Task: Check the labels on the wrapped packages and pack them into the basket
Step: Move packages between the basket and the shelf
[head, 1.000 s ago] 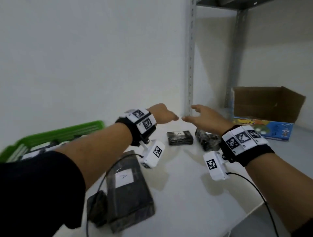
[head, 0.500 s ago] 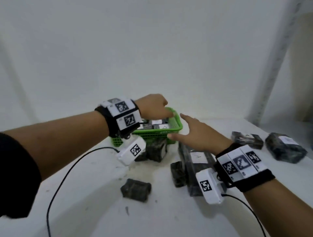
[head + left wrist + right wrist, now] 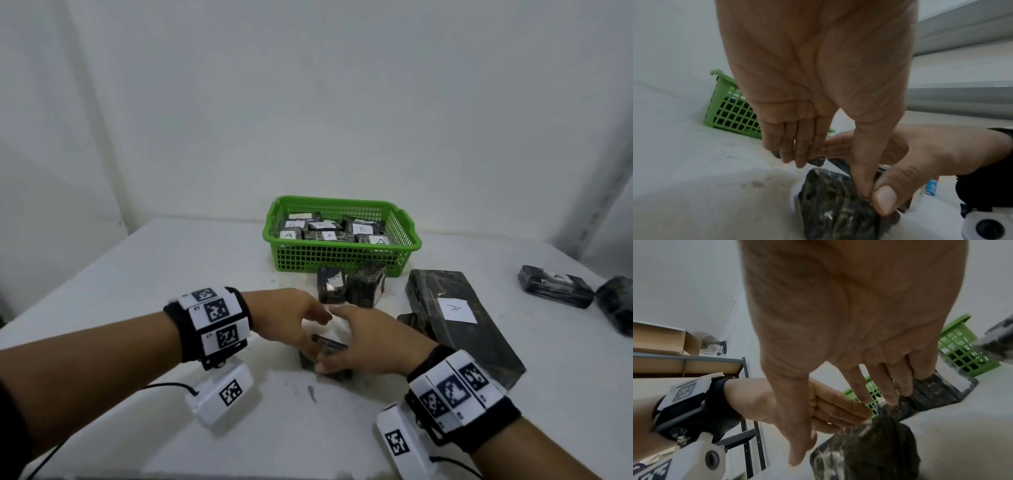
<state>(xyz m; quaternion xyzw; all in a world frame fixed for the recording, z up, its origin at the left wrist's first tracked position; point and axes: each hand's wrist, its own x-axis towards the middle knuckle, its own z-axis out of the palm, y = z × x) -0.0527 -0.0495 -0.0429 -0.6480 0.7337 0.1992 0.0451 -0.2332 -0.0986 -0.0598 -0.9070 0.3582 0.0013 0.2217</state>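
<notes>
Both hands down on one small wrapped package, basket already half loaded

The left hand (image 3: 291,320) and right hand (image 3: 368,342) meet over a small dark wrapped package (image 3: 327,356) lying on the white table (image 3: 171,274) in front of the green basket (image 3: 342,255). Each pinches it between thumb and straight, close-set fingers, probably to turn it over, since no label shows on it yet (the ones in the basket all lie label-up). Two more small packages (image 3: 351,286) lean against the basket's front wall, and a long package marked A (image 3: 459,318) lies just right of the hands, likely next in the queue.
</notes>
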